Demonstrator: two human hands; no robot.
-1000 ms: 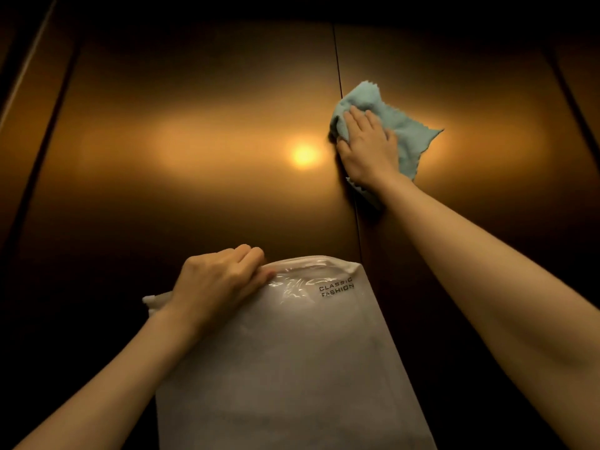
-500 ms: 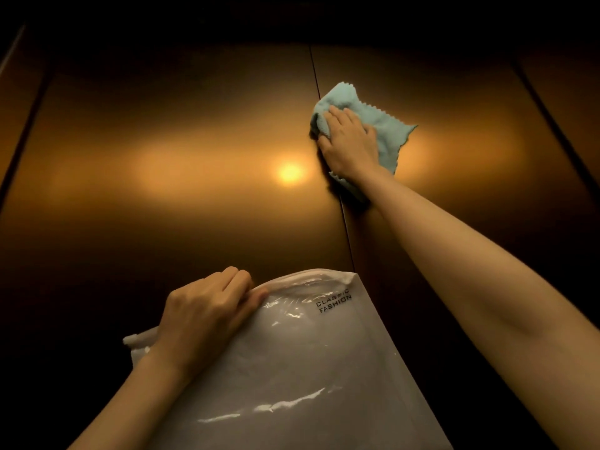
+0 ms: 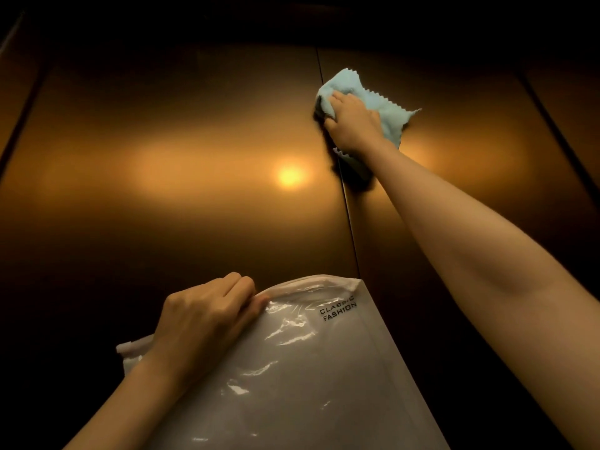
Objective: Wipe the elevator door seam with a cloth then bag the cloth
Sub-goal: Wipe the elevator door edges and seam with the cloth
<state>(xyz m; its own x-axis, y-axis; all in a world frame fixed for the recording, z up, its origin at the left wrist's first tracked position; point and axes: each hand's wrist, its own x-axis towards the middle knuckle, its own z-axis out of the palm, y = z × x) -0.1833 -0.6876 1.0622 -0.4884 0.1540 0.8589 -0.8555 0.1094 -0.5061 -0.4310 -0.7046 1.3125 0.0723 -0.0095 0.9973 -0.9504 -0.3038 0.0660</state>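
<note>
The right hand (image 3: 352,123) presses a soft light-blue cloth with zigzag edges (image 3: 383,107) against the shiny brown metal elevator door (image 3: 194,157). The fingers look bent over a bunched bit of cloth, pushing it onto the thin dark seam between the two door halves (image 3: 349,222). The seam runs up past the fingertips and down below the wrist, toward the other hand.

The left hand (image 3: 207,316) is low and near the body. Its fingers curl over the top edge of a big clear plastic bag with black letters on it (image 3: 308,368), pinching that edge. I cannot tell if the bag's mouth is open.

The wiping step looks to be going on now. To do it well, the hand should keep the bunched cloth right on the dark line, not off to the side. Push firmly, so the cloth gets a little into the crack. Slide straight along the line, slow and steady. Much of the cloth hangs loose to the outer side of the hand and below the wrist. It may help to tuck that in, so it does not flap or slip away.

The bag hand should hold still and keep its grip, so the bag is ready for the cloth later.
</note>
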